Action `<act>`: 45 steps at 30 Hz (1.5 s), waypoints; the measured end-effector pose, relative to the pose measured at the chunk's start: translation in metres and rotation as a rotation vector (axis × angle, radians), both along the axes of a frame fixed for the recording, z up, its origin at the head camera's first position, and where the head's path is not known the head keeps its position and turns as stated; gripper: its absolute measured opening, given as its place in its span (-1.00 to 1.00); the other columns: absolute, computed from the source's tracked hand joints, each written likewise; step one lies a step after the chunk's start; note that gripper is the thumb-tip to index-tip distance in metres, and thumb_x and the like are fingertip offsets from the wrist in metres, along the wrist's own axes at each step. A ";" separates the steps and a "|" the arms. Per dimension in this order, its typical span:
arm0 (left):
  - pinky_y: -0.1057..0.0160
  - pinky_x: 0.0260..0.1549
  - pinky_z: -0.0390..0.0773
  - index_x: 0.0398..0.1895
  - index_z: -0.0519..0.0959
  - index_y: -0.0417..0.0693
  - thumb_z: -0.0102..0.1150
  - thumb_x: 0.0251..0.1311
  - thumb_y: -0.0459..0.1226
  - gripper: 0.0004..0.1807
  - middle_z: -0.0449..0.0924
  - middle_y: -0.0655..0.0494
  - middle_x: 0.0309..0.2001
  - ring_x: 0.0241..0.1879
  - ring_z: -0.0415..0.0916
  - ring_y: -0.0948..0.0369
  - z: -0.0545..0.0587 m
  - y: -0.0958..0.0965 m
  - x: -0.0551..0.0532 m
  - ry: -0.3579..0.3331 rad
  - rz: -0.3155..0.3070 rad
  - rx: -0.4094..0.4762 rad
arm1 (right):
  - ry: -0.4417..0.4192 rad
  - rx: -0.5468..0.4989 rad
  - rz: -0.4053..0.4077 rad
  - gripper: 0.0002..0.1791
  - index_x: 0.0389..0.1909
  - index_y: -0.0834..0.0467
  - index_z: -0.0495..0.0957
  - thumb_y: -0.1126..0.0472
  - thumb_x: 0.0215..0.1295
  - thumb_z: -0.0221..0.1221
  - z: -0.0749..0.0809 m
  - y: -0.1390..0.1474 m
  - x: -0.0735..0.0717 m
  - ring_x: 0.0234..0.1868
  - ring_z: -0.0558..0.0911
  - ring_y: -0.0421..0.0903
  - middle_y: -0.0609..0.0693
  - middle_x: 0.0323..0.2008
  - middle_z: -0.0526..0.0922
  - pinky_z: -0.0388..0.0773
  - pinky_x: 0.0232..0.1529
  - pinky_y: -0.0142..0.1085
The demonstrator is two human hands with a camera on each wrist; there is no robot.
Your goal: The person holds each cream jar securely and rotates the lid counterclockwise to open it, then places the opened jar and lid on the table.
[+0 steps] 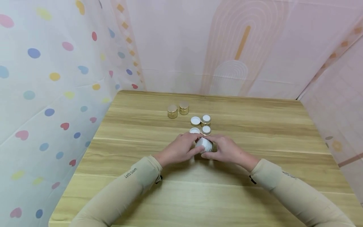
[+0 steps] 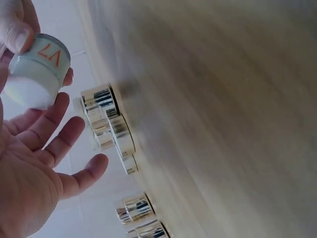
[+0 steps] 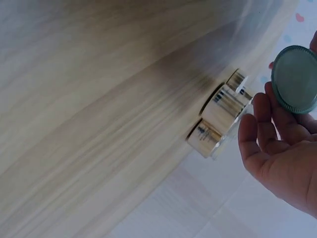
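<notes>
Both hands are together around one small glass jar [image 1: 205,144], off the table near its middle. It has a white end and an orange "V7" on its side, plain in the left wrist view. My left hand [image 1: 183,147] grips it from the left, thumb across the front. From the right, my right hand [image 1: 227,149] holds it between thumb and fingers. Its round greenish base faces the right wrist camera. Just beyond the hands stand two gold jars [image 1: 206,119] with white tops. Beside them lie two gold lids [image 1: 195,121], white insides up, the nearer partly hidden by the left hand.
Two lidded gold jars [image 1: 172,111] stand further back on the left. The wood-grain table [image 1: 272,132] ends at a patterned curtain [image 1: 175,47] behind, with a dotted curtain [image 1: 56,104] along the left side.
</notes>
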State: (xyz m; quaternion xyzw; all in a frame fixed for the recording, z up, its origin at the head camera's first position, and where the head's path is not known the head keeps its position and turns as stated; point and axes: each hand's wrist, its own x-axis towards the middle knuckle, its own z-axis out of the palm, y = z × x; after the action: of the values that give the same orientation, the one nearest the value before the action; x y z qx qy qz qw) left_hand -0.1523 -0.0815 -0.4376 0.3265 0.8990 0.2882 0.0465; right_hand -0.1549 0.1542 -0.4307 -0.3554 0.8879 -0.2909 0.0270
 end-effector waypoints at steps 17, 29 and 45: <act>-0.21 0.15 0.56 0.40 0.33 -0.28 -0.12 0.70 -0.02 -0.47 0.59 -0.19 0.07 0.10 0.59 -0.11 0.001 0.013 0.002 -0.054 0.102 -0.097 | 0.110 0.022 -0.094 -0.34 0.23 0.22 0.69 -0.01 0.17 0.57 0.003 -0.011 0.000 -0.15 0.72 -0.02 0.09 -0.14 0.82 0.66 -0.16 -0.15; -0.09 0.37 0.54 0.57 0.37 -0.05 0.44 0.37 -0.12 -0.23 0.60 -0.12 0.32 0.33 0.54 -0.03 0.008 0.001 0.000 0.102 -0.037 -0.014 | -0.019 -0.032 -0.185 -0.31 0.19 0.12 0.71 0.02 0.01 0.66 0.006 -0.001 -0.002 0.02 0.71 0.02 0.03 0.03 0.82 0.69 0.00 -0.04; -0.12 0.40 0.51 0.53 0.39 -0.12 0.43 0.36 0.01 -0.21 0.59 -0.13 0.33 0.36 0.53 -0.07 0.002 0.001 -0.002 0.066 0.002 -0.040 | 0.031 -0.006 -0.151 -0.33 0.17 0.16 0.73 0.04 0.00 0.65 0.001 -0.003 -0.005 -0.04 0.71 0.02 0.02 -0.02 0.83 0.67 -0.07 -0.10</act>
State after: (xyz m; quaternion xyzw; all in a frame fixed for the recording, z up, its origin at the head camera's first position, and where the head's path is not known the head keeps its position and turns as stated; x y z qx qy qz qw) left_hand -0.1545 -0.0802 -0.4352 0.3341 0.9059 0.2591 0.0230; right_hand -0.1602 0.1508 -0.4299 -0.2918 0.9117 -0.2892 -0.0098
